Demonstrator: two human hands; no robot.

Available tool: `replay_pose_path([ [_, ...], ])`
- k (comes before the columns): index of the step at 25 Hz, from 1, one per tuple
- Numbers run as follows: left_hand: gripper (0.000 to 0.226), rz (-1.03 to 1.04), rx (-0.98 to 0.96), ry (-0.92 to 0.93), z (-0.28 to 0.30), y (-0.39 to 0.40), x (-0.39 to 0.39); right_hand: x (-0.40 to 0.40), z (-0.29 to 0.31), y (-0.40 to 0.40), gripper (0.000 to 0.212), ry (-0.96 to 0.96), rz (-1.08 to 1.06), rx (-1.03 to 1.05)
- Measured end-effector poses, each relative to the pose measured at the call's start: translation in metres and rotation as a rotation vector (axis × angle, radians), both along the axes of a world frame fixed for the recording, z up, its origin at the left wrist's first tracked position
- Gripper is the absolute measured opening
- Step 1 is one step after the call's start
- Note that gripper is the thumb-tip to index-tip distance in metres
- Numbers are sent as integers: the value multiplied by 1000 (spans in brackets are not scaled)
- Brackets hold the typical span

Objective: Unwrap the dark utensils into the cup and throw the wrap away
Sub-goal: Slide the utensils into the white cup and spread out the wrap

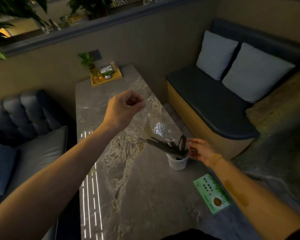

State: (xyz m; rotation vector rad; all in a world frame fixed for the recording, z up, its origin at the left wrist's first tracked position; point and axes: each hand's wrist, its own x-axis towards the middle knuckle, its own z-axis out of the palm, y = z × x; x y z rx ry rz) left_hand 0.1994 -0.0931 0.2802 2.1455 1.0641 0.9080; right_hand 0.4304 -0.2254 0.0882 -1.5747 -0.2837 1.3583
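Note:
A white cup (177,163) stands near the right edge of the marble table (128,179). Several dark utensils (164,146) lean out of it toward the upper left. A clear plastic wrap (156,122) stretches from the utensils up to my left hand (126,108), which is raised above the table with its fingers pinched on the wrap's top end. My right hand (200,150) is beside the cup, fingers pinching the utensils and the wrap's lower end at the cup's rim.
A green card (212,194) lies at the table's right edge near me. A yellow tray (117,77) with a small plant and packets sits at the far end. Sofas with cushions flank the table on both sides.

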Motion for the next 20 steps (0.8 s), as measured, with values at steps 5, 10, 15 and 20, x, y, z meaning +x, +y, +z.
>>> replay_pose_path([
  [5, 21, -44, 27, -8, 7, 4, 24, 3, -5, -1, 16, 71, 4, -4],
  [10, 7, -38, 54, -16, 9, 8, 36, 5, -5, -2, 17, 97, 15, 4],
  [15, 17, -7, 57, -139, 21, 14, 19, 2, 15, 0, 7, 80, -12, 44],
  [20, 13, 69, 19, -278, 33, 20, -26, -7, 44, 4, 2, 41, -21, 125],
])
